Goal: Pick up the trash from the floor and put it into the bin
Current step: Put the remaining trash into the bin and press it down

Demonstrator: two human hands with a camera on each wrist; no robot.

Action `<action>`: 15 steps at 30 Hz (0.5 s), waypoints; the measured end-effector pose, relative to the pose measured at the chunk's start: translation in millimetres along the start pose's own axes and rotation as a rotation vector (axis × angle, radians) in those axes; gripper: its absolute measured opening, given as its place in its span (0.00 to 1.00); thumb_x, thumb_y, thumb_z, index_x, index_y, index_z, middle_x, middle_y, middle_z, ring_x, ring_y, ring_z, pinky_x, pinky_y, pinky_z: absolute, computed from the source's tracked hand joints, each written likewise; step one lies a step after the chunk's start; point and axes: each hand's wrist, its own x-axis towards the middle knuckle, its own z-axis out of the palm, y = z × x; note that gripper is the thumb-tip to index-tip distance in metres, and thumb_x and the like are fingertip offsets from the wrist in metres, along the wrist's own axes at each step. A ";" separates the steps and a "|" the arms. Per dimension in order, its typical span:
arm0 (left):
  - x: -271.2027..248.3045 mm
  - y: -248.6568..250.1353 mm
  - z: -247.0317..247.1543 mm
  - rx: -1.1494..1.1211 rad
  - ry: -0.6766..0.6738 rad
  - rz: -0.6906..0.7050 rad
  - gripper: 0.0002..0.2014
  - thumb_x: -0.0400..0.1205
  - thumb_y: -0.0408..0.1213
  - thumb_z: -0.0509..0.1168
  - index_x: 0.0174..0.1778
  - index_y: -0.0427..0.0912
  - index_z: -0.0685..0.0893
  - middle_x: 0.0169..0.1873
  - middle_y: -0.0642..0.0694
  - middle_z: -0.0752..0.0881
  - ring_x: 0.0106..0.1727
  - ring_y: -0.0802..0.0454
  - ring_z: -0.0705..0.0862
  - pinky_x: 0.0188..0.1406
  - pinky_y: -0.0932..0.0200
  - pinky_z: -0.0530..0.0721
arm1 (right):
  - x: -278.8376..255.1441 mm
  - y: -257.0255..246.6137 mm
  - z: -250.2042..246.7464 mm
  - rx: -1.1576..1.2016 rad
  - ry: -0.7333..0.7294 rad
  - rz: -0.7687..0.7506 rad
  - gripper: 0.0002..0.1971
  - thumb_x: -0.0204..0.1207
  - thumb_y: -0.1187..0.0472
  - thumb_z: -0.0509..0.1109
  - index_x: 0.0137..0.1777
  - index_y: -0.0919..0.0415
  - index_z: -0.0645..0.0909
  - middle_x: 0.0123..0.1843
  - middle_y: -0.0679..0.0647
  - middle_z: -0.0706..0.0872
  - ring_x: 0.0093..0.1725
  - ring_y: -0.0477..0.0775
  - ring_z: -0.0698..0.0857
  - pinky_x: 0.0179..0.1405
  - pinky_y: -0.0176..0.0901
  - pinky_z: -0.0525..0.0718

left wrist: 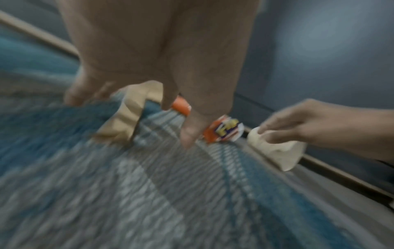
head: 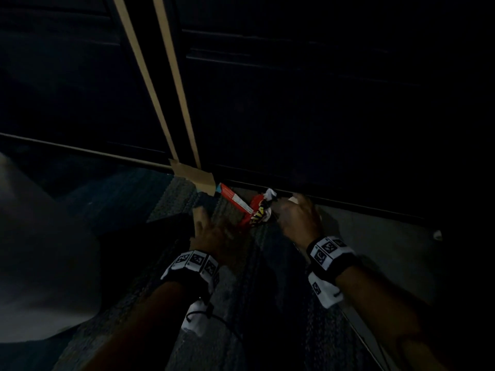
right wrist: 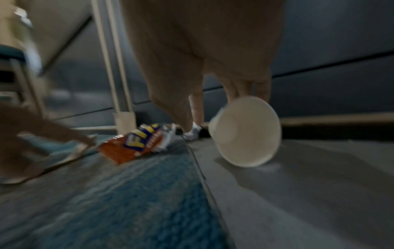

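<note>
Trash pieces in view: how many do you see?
4: paper cup in the right hand, orange wrapper and long box on the carpet, crumpled white paper by the wall. Others may be hidden.

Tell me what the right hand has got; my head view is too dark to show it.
Observer: The right hand grips a white paper cup, tipped on its side, its open end seemingly toward the wrist camera.
Operator: Report the red thing between the hands.
Observer: It is an orange snack wrapper with yellow letters on blue, lying crumpled on the carpet.
Operator: Say whether the left hand has it.
Observer: Not yet. The left hand has its fingers stretched down, the tips beside the wrapper, none curled round it.
</note>
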 end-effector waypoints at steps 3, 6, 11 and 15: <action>17.3 -8.5 23.2 -0.239 0.173 -0.284 0.39 0.82 0.63 0.55 0.84 0.55 0.44 0.84 0.40 0.42 0.84 0.36 0.46 0.78 0.31 0.54 | 6.8 11.4 5.6 -0.046 -0.039 0.152 0.18 0.76 0.58 0.72 0.66 0.55 0.82 0.76 0.66 0.68 0.73 0.71 0.70 0.73 0.61 0.71; 29.3 -21.4 37.5 -0.206 0.187 -0.315 0.39 0.82 0.59 0.58 0.84 0.44 0.53 0.83 0.35 0.53 0.82 0.33 0.53 0.78 0.33 0.58 | 11.3 23.0 16.4 0.031 -0.152 0.240 0.17 0.79 0.54 0.67 0.67 0.54 0.82 0.81 0.64 0.62 0.73 0.69 0.71 0.71 0.52 0.72; 30.8 -33.6 22.8 -0.104 0.158 -0.080 0.27 0.84 0.43 0.63 0.80 0.53 0.66 0.80 0.35 0.60 0.79 0.28 0.57 0.75 0.36 0.65 | 9.3 29.4 24.6 -0.036 -0.189 0.254 0.16 0.80 0.49 0.67 0.66 0.49 0.83 0.83 0.65 0.59 0.77 0.69 0.65 0.77 0.55 0.66; 19.3 -31.0 19.6 -0.170 0.241 -0.037 0.25 0.78 0.42 0.70 0.72 0.42 0.77 0.73 0.37 0.69 0.72 0.34 0.69 0.67 0.43 0.75 | 7.2 26.3 24.4 -0.054 -0.187 0.268 0.23 0.79 0.51 0.70 0.73 0.52 0.77 0.83 0.62 0.58 0.77 0.67 0.64 0.77 0.54 0.66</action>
